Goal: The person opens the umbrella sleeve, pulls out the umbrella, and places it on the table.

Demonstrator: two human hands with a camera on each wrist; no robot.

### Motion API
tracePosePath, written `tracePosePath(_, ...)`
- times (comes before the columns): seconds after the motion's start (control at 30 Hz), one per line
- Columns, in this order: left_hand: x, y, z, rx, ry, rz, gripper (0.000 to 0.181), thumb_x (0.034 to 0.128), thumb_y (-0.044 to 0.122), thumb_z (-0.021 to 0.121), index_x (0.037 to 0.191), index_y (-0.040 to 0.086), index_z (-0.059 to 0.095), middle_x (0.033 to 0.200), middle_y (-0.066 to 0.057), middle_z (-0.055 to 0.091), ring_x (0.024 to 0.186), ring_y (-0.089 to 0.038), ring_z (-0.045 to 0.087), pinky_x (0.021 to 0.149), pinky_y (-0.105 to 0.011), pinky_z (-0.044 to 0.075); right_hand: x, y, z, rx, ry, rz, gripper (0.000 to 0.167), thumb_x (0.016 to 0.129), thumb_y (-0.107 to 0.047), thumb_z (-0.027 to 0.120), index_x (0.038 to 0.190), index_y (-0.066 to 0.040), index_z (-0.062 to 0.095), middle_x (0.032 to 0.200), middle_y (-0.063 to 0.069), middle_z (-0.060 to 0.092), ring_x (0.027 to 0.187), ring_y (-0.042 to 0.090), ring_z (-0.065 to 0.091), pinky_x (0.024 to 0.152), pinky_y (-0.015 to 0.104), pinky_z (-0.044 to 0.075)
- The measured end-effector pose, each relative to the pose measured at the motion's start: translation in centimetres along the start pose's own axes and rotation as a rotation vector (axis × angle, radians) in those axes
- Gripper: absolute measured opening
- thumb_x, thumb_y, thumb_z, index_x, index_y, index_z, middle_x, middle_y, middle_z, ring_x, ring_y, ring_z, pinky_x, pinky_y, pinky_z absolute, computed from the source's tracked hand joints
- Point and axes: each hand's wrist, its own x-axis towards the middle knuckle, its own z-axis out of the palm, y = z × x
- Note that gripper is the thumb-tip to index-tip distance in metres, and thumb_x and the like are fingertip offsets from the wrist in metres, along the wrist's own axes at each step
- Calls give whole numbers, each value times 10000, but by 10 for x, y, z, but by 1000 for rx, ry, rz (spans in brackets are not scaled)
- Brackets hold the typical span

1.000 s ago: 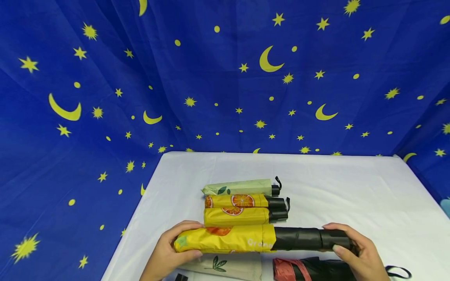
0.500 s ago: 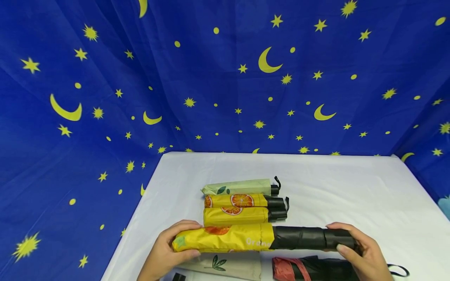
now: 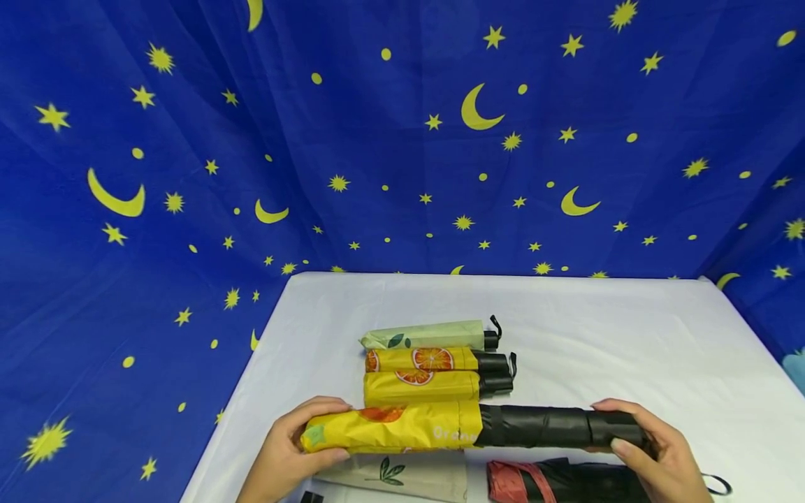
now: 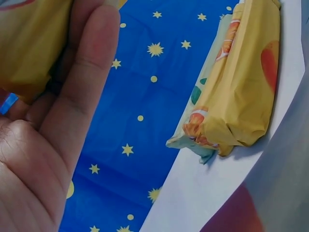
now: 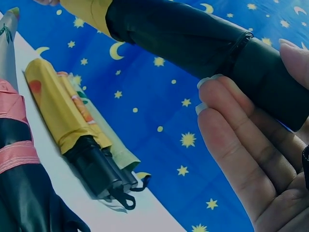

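Note:
Both hands hold a folded black umbrella (image 3: 534, 426) level above the table, its left part inside a yellow sleeve (image 3: 409, 427) with an orange print. The left hand (image 3: 292, 447) grips the sleeve's closed end, thumb in front. At the other end, the right hand (image 3: 657, 447) holds the black handle end between thumb and fingers. The right wrist view shows the bare black part of the umbrella (image 5: 183, 46) and the right hand (image 5: 256, 154) at its end. In the left wrist view, the sleeve end (image 4: 29, 48) lies against the fingers of the left hand (image 4: 72, 111).
Behind the held umbrella lie two yellow-sleeved umbrellas (image 3: 418, 386) and a pale green one (image 3: 428, 335). Nearer sit a cream leaf-print sleeve or umbrella (image 3: 415, 478) and a black umbrella with a red band (image 3: 522, 482). A white cloth covers the table (image 3: 604, 335); blue starry curtains surround it.
The hands have moved slightly apart, left hand leftward and right hand rightward. More of the black umbrella shows outside the yellow sleeve. The other umbrellas have stayed put.

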Motion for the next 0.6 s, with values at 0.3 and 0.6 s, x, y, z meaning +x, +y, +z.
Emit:
tracePosePath(0.3, -2, 2, -4, 52, 69, -53, 507, 883, -93, 738, 1367, -32, 599, 1354, -156, 600, 1152, -259, 624, 904, -358, 582, -5, -1, -9, 1, 43, 6, 428, 1012, 176, 374, 1377, 44, 554, 1268, 52, 649, 993, 222, 707, 772, 453, 617)
tracePosePath(0.6, -2, 3, -8, 82, 113, -89, 506, 880, -79, 748, 1362, -23, 606, 1351, -174, 595, 1146, -248, 628, 897, -355, 585, -11, 2, -22, 73, 18, -47, 482, 1008, 209, 323, 1428, 60, 505, 1282, 73, 659, 985, 281, 729, 819, 428, 605)
